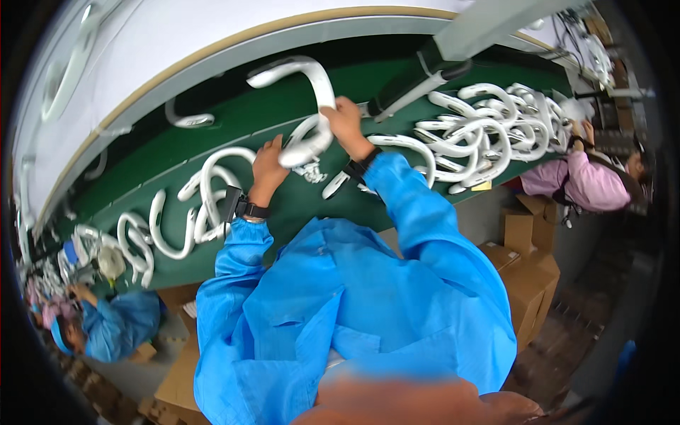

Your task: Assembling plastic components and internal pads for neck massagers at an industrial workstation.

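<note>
Both hands are on one white U-shaped plastic piece (306,106), held up above the green desk (283,113). The right hand (345,122) is clenched around one leg of the U near its lower end, and the left hand (268,166) grips the rounded tip just below — so the arch of the piece stands free above the fingers, tilted toward the far edge of the desk.

The piece looks like a rigid moulded shell, glossy and smooth, so it probably weighs little and keeps its shape when lifted by one leg. The shine suggests it could slip in a loose grip and might mark if knocked against its neighbours. The legs seem the sound place to hold it; the open ends look the weaker part, since spreading them would strain the bend.

More of the same pieces lie on the desk: a loose row (191,212) to the left and a dense heap (489,131) to the right. Cardboard boxes (528,269) stand below the desk edge, and other workers sit at each end.
</note>
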The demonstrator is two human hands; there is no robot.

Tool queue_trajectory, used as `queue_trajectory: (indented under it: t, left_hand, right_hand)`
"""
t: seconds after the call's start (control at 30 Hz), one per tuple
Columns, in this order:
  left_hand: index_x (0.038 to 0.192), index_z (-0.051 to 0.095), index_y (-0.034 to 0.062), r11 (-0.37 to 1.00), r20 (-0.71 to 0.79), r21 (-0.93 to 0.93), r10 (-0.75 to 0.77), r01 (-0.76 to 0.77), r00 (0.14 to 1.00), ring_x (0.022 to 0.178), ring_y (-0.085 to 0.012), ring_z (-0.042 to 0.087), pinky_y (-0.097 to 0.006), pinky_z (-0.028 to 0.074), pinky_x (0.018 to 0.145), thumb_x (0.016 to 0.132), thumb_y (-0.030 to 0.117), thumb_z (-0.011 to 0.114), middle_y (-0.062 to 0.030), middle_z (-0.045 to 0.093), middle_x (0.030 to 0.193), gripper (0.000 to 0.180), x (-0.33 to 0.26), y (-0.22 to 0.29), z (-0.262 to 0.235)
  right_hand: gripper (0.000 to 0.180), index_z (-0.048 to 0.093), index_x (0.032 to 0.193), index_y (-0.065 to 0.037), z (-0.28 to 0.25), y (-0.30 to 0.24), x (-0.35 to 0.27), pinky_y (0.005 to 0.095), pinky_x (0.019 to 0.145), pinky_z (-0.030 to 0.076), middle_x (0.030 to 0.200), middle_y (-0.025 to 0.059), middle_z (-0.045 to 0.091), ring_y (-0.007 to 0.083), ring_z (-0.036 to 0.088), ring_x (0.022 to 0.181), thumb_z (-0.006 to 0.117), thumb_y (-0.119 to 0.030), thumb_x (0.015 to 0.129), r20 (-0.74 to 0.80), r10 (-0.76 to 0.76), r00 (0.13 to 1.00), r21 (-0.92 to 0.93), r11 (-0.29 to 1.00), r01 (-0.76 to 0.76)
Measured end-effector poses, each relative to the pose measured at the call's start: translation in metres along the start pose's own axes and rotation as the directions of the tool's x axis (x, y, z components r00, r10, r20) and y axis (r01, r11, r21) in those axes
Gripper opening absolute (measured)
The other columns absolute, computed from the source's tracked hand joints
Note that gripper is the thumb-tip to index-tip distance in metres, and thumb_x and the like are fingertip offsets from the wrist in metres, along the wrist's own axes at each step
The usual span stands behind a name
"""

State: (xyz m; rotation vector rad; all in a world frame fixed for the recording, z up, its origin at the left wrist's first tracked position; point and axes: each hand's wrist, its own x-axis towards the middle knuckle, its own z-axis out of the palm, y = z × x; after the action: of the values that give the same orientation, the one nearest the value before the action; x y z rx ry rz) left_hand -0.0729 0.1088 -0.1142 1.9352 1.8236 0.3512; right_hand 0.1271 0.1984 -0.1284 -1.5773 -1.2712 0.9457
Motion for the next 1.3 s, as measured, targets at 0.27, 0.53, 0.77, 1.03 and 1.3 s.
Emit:
queue_trajectory:
  t: [0.27, 0.53, 0.77, 1.03, 1.3]
  left_hand:
    - [0.103, 0.058, 0.0062, 0.991, 0.131, 0.128, -0.053, 0.036, 0.990, 0.085, -0.0354, 0.063, -0.044, 0.051, 0.075, 0.076, 0.033, 0.066, -0.0163, 0.063, 0.094, 0.039, 0.041, 0.012, 0.026]
    - [0.083, 0.059, 0.0008, 0.997, 0.091, -0.003, -0.073, 0.074, 0.993, 0.079, -0.0367, 0.062, -0.045, 0.049, 0.071, 0.078, 0.037, 0.062, -0.0193, 0.063, 0.082, 0.036, 0.021, 0.016, 0.000]
    - [0.087, 0.065, -0.0005, 0.918, 0.130, -0.187, -0.330, 0.350, 0.935, 0.073, -0.0374, 0.062, -0.044, 0.048, 0.067, 0.077, 0.040, 0.063, -0.0212, 0.064, 0.077, 0.041, -0.023, 0.009, -0.039]
    - [0.086, 0.065, -0.0043, 0.461, 0.423, -0.689, -0.372, 0.560, 0.826, 0.062, -0.0115, 0.054, -0.029, 0.042, 0.055, 0.082, 0.028, 0.067, -0.0059, 0.060, 0.071, 0.033, -0.088, 0.002, -0.056]
    - [0.094, 0.064, -0.0020, 0.066, 0.637, -0.732, -0.285, 0.678, 0.716, 0.066, -0.0115, 0.057, -0.026, 0.044, 0.056, 0.085, 0.021, 0.064, -0.0046, 0.063, 0.079, 0.024, -0.160, 0.002, -0.042]
  right_hand:
    - [0.031, 0.063, 0.078, 0.001, -0.022, 0.040, 0.130, 0.0452, 0.068, 0.050, 0.076, 0.0214, 0.065, 0.0378, 0.066, 0.076, 0.075, -0.024, 0.065, -0.441, 0.150, 0.885, -0.329, 0.890, -0.315]
    - [0.036, 0.051, 0.089, 0.009, -0.030, 0.081, 0.152, 0.0467, 0.073, 0.051, 0.085, 0.0278, 0.062, 0.0422, 0.063, 0.078, 0.066, -0.018, 0.070, -0.596, 0.053, 0.801, -0.331, 0.893, -0.304]
    - [0.046, 0.050, 0.103, 0.009, -0.026, 0.078, 0.153, 0.0441, 0.086, 0.049, 0.102, 0.0293, 0.060, 0.0421, 0.061, 0.095, 0.067, -0.022, 0.076, -0.646, 0.320, 0.693, -0.171, 0.824, -0.540]
    - [0.062, 0.037, 0.121, 0.004, -0.025, 0.084, 0.161, 0.0472, 0.091, 0.044, 0.123, 0.0256, 0.042, 0.0437, 0.052, 0.105, 0.066, -0.025, 0.074, -0.643, 0.124, 0.756, -0.434, 0.754, -0.493]
    - [0.032, 0.060, 0.100, -0.007, -0.027, 0.072, 0.148, 0.0441, 0.083, 0.046, 0.102, 0.0143, 0.064, 0.0296, 0.062, 0.096, 0.064, -0.028, 0.077, 0.136, 0.029, 0.990, -0.951, 0.285, 0.122]
